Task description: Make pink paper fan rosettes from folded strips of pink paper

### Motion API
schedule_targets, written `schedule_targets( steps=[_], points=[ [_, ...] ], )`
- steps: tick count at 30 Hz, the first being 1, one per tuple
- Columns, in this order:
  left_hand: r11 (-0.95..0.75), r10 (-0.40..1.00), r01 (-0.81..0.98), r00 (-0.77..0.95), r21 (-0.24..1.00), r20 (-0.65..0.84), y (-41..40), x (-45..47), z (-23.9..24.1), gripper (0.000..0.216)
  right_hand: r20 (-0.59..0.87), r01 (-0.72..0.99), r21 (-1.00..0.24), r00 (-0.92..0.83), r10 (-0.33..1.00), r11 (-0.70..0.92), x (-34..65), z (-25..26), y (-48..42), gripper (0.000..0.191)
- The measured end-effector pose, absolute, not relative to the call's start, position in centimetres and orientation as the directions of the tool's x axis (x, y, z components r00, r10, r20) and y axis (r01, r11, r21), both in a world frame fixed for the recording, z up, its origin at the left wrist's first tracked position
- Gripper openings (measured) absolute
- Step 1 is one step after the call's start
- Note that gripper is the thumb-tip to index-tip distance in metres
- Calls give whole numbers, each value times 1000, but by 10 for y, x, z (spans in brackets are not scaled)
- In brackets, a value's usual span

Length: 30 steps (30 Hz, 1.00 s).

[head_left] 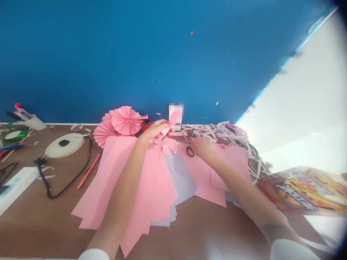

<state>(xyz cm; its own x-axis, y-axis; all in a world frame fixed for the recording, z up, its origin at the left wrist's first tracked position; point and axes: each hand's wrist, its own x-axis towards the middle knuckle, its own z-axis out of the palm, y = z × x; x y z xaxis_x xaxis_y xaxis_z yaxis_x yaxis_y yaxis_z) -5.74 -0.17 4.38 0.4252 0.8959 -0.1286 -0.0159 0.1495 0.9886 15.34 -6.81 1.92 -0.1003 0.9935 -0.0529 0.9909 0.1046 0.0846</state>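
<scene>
My left hand (155, 130) is closed around a narrow pleated strip of pink paper (175, 119), tilted up to the right in front of a phone (178, 126) that leans on the wall. To the right, my right hand (202, 145) has its fingers closed at a pair of scissors (190, 151). One black handle loop shows below the fingers; the hand hides the rest of the handles. At the knuckles is a small teal thing (195, 133) whose kind I cannot make out. Large pink paper sheets (154, 187) lie under both hands, over pale grey-blue sheets (183, 178).
Pink pleated paper rosettes (126, 120) lean at the wall beside a red tape roll (146, 124). White paper strips (230, 131) pile up at right, near a colourful snack bag (311, 189). Leftward are a red pen (88, 171), ribbon roll (64, 145), black cable (58, 195) and power strip (17, 187).
</scene>
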Motion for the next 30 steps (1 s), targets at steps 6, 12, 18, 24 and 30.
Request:
schedule_targets(
  steps=[6,12,18,24,30],
  points=[
    [190,842,-20,518,982,-153,-7,-47,43,23,88,946,-286,-132,987,152,148,21,-62,24],
    [218,855,-67,494,974,-158,-5,-39,37,22,80,216,-960,-391,917,176,143,17,-55,42],
    [128,879,-8,465,992,-110,-7,-40,43,18,56,511,-847,-192,980,148,165,16,-44,35],
    [75,895,116,429,990,-119,-8,-40,43,18,350,922,-387,180,919,-33,199,24,-32,51],
    [43,884,153,455,987,-109,-9,-37,34,27,375,869,-481,82,924,118,196,26,-33,50]
  ],
)
